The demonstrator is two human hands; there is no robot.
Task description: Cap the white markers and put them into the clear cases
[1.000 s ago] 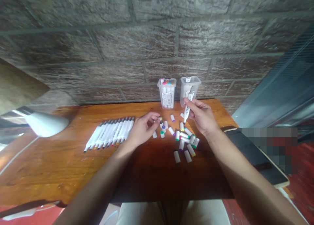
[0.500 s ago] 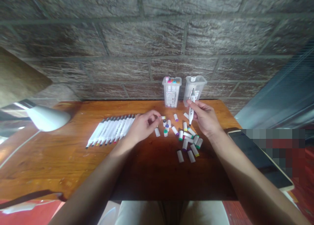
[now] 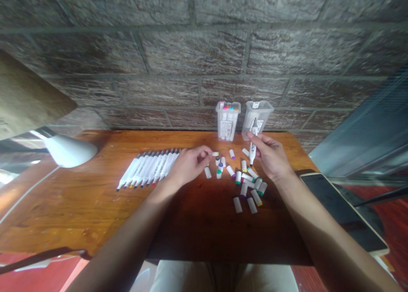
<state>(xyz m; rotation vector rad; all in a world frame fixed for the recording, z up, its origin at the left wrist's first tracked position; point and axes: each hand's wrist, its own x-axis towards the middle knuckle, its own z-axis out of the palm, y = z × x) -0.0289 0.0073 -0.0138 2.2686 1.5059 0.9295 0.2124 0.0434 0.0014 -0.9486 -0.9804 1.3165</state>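
Observation:
My right hand grips an uncapped white marker upright, its dark tip pointing up, in front of a clear plastic box. With thumb and forefinger pinched together, my left hand is closed on a small white marker cap with a yellow end. Loose white caps with green, purple, yellow and other coloured ends lie scattered between and below my hands. Beside my left hand, a row of uncapped markers lies side by side, and its right end is partly hidden behind that hand.
Against the stone-block wall stand a clear box of markers and a second clear box. A tablet-like device lies at the right of the wooden table. The lamp stands at the left.
The whole view has shifted slightly, so things appear a little further right. Both hands keep nearly the same place over the table, with the marker still in my right hand.

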